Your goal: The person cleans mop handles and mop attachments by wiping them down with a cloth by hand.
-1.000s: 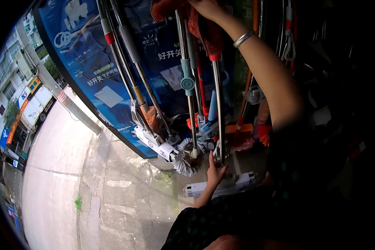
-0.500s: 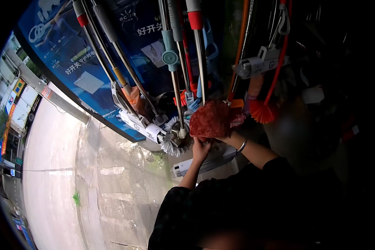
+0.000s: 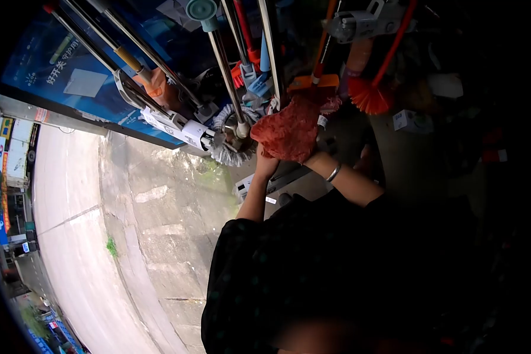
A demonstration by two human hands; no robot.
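Note:
A reddish, fluffy mop head [image 3: 288,128] is bunched between my two hands, at the foot of a shiny metal pole [image 3: 270,50]. Whether the pole is joined to it cannot be made out. My left hand [image 3: 266,164] is closed on its near left edge, the fingers partly covered by the pile. On the right side my right hand [image 3: 316,159] grips it too, mostly hidden by the cloth; a silver bangle [image 3: 334,172] circles that wrist. Just left of the hands is a grey-and-white string mop head [image 3: 225,154].
Several mops lean on a blue printed panel [image 3: 91,68]. A red bristle brush [image 3: 371,96] hangs at right, near a small white box [image 3: 412,121]. A flat grey-white piece [image 3: 246,186] lies below my hands. Pavement [image 3: 159,224] and a road stretch left.
My view has tilted, so the mops and panel sit higher in it. The fluffy mop head has changed shape, now spread wider and flatter, with both hands still on it.

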